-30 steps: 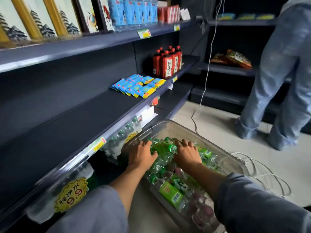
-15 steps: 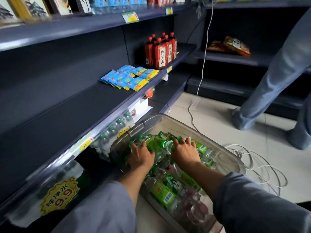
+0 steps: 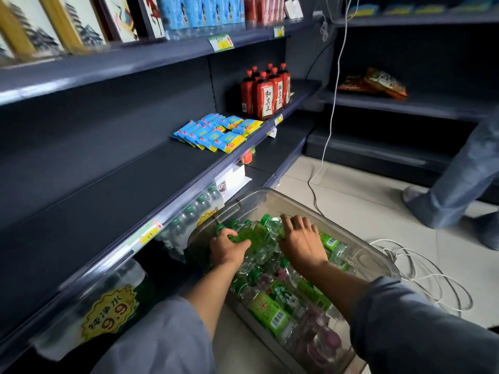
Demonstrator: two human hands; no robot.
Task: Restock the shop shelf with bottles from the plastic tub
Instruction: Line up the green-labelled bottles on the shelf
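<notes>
Reaching into the plastic tub (image 3: 375,255), both hands sit on the heap of bottles (image 3: 272,300). Left hand (image 3: 228,248): fingers curled over a green-labelled bottle (image 3: 249,234) at the tub's far left end, gripping it. Right hand (image 3: 302,238): palm down, fingers spread and bent at the tips over a clear bottle with a green cap (image 3: 270,221); whether it actually clasps that bottle, cannot tell. Both forearms bare, grey sleeves pushed back.

Tub: clear, on the floor just beside the lowest shelf, packed with green-labelled and a few purple-tinted bottles lying on their sides.

Shelf unit, dark grey. Bottom level: shrink-wrapped water packs (image 3: 189,220) with a yellow 9.9 sticker (image 3: 110,311). Middle shelf (image 3: 113,201): mostly bare near the hands; further along, blue-and-yellow sachets (image 3: 216,132), then red bottles (image 3: 266,93) upright. Top shelf: framed pictures (image 3: 54,25) and blue packs (image 3: 199,9).

White cable (image 3: 421,268) hangs down and coils on the tiled floor right of the tub. Another person's legs (image 3: 456,179) in jeans stand at the far right.
</notes>
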